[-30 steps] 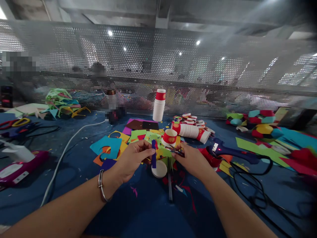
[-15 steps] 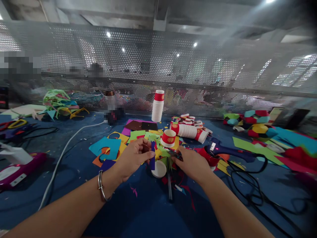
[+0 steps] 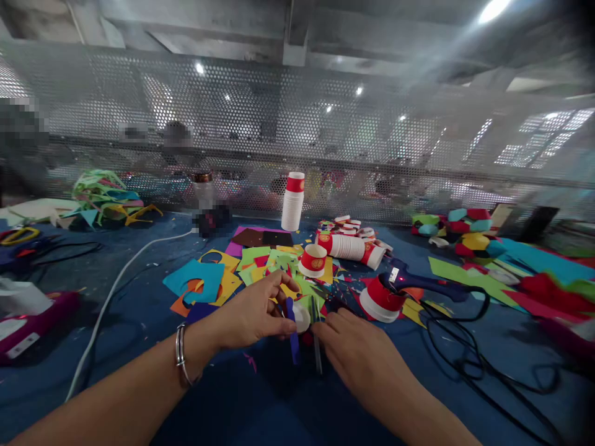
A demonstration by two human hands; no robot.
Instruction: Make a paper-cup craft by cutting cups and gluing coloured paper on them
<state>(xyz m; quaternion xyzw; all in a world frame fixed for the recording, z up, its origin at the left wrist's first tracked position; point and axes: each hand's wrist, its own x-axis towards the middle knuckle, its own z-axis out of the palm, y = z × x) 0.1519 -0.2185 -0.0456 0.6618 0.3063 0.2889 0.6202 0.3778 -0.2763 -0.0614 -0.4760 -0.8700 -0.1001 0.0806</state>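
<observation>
Pinched between thumb and fingers, a blue strip (image 3: 294, 345) is in the left hand's (image 3: 253, 314) grip, its lower end reaching free below the thumb. Take that strip as the middle of the clock. A white disc (image 3: 302, 318) lies close by at 1 o'clock, partly hidden behind the fingers. At 3 o'clock a thin stick (image 3: 317, 348) runs lengthwise beside the right hand (image 3: 357, 350), whose fingers curl downward; whether its grip holds anything I cannot tell, nor whether it touches the stick.

Room to move lies at 6 o'clock, where the blue table (image 3: 279, 409) shows between the forearms. From 11 to 1 o'clock, paper scraps (image 3: 253, 272) and a small cup (image 3: 313, 260) crowd the fingers. Turquoise paper (image 3: 195, 282) with a curved cut edge lies at 10. At 2 stands a larger red-and-white cup (image 3: 383, 303), a glue gun (image 3: 432, 285) at its rim; the gun's black cord (image 3: 488, 300) loops toward 3. A mesh screen (image 3: 260, 130) borders the table's far edge at 12.
</observation>
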